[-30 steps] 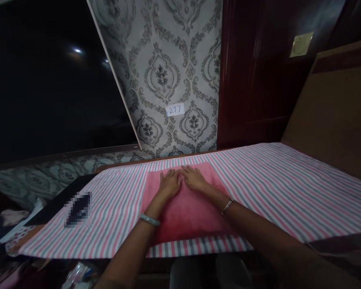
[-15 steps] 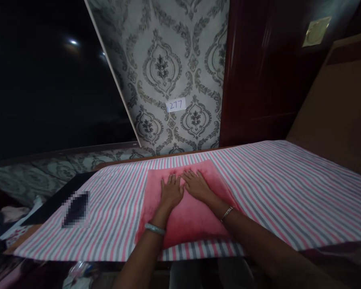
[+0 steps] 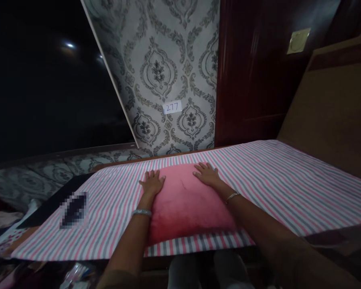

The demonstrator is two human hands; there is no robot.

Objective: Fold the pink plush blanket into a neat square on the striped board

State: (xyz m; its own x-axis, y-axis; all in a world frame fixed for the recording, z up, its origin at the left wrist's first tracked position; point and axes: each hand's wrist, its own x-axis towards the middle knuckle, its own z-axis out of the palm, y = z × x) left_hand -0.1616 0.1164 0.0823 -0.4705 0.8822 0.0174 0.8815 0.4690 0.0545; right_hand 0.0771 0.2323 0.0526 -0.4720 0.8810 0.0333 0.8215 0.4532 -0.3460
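A pink plush cushion (image 3: 183, 204) lies on a striped cloth (image 3: 267, 180) in front of me, puffed up in its middle with a small dark crease. On its far left corner rests my left hand (image 3: 152, 183), fingers spread, a pale bangle at the wrist. My right hand (image 3: 207, 175) presses on the far right corner, its fingers apart too, with a thin silver bracelet behind it. Neither hand grips the cushion; both touch it from above.
A large dark screen (image 3: 54, 80) stands at the left against patterned wallpaper bearing a paper label (image 3: 172, 107) that reads 277. Brown cardboard (image 3: 333, 108) leans at the right. A blurred-out dark object (image 3: 74, 210) lies on the cloth's left part. Clothes (image 3: 7, 219) are heaped at far left.
My hands have moved apart from the cushion's upper middle to its two far corners. The cushion's middle now looks fuller. The view has shifted slightly.
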